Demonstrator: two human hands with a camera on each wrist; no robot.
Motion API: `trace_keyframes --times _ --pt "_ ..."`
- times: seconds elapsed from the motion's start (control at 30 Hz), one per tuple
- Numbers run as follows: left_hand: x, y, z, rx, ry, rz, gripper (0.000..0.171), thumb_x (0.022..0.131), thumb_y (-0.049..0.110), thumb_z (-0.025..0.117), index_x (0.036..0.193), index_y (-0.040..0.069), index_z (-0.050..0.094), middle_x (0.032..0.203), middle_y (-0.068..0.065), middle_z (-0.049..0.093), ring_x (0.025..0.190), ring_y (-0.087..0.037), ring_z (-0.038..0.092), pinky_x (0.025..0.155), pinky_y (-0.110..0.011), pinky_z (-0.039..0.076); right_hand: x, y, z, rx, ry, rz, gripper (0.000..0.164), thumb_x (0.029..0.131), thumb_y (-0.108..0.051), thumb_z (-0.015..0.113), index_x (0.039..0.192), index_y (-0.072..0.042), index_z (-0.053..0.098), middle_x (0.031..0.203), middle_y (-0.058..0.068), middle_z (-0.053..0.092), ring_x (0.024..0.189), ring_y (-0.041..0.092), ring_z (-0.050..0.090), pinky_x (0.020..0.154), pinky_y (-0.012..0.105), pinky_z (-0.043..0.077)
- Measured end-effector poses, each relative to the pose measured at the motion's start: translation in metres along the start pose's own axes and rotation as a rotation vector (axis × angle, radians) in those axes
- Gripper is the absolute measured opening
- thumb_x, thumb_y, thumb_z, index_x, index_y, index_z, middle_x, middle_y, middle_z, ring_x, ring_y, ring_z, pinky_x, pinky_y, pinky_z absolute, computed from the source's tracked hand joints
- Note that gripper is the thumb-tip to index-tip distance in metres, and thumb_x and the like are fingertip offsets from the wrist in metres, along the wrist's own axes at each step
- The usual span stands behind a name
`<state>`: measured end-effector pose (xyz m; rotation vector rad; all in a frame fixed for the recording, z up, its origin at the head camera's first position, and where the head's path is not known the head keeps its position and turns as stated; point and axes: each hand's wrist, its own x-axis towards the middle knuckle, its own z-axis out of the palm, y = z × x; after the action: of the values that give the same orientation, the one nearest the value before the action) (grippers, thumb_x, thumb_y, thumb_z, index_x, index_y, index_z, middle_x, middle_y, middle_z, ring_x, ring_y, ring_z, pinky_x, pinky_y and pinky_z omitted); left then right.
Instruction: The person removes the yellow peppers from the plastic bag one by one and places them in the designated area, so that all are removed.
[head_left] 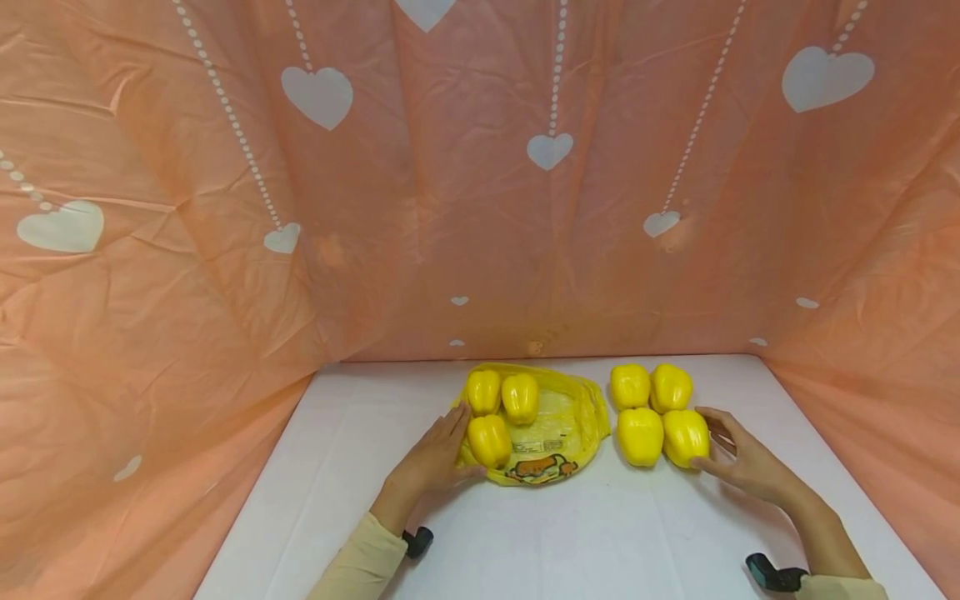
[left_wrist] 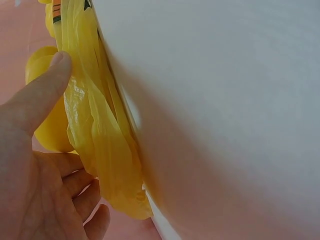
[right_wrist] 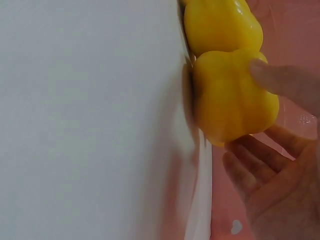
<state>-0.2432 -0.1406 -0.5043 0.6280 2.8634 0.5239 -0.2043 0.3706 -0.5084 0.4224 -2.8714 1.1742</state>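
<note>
A crumpled yellow plastic bag (head_left: 555, 417) with a printed picture lies on the table, three glossy yellow bell peppers at its left side, one of them the near bell pepper (head_left: 489, 442). My left hand (head_left: 438, 450) rests against the bag's left edge; its thumb touches the plastic, its fingers lie loosely behind. Right of the bag, several more yellow bell peppers stand close together in two rows. At the near right one (right_wrist: 235, 95), my right hand (head_left: 750, 462) has its thumb against one side and its fingers curved round the other. Some right fingertips are hidden behind that pepper.
The white table (head_left: 540, 542) ends at the back against a pink curtain (head_left: 487, 208) with white hearts, which also hangs on both sides. A narrow strip of tabletop separates the bag from the right-hand peppers. Dark wrist-camera mounts (head_left: 418, 542) sit at both wrists.
</note>
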Motion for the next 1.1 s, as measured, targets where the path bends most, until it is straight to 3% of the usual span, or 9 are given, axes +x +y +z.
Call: trace_keyframes --times 0.1,0.2,0.73,1.1 --pt "0.0 -0.001 0.0 0.001 0.005 0.005 0.111 0.096 0.053 0.078 0.17 -0.002 0.017 0.178 -0.019 0.017 0.164 -0.034 0.02 0.134 -0.05 0.021 0.001 0.0 0.0 0.002 -0.002 0.013 0.087 0.093 -0.017 0.085 0.157 0.005 0.031 0.153 0.038 0.043 0.138 0.063 0.046 0.113 0.058 0.047" --pt "0.0 0.0 0.0 -0.008 0.006 0.008 0.111 0.095 0.052 0.079 0.17 -0.003 0.017 0.178 -0.019 0.017 0.164 -0.034 0.021 0.134 -0.05 0.021 0.002 0.0 0.001 0.015 -0.003 0.013 0.087 0.093 -0.015 0.085 0.157 0.007 0.031 0.153 0.038 0.042 0.138 0.062 0.045 0.111 0.069 0.038" --pt "0.002 -0.001 0.002 0.003 -0.002 -0.008 0.108 0.096 0.051 0.079 0.17 -0.002 0.02 0.179 -0.017 0.017 0.165 -0.033 0.02 0.135 -0.049 0.02 0.009 -0.021 -0.004 -0.01 0.011 0.034 0.089 0.094 -0.029 0.084 0.159 0.003 0.033 0.159 0.04 0.035 0.143 0.068 0.035 0.112 0.081 0.033" --pt "0.001 -0.003 0.003 -0.002 0.006 0.004 0.108 0.097 0.051 0.078 0.17 -0.002 0.02 0.179 -0.018 0.017 0.164 -0.033 0.02 0.135 -0.049 0.02 0.025 -0.049 0.001 -0.054 0.025 0.029 0.087 0.095 -0.033 0.083 0.161 -0.001 0.037 0.162 0.036 0.035 0.142 0.063 0.038 0.11 0.085 0.034"
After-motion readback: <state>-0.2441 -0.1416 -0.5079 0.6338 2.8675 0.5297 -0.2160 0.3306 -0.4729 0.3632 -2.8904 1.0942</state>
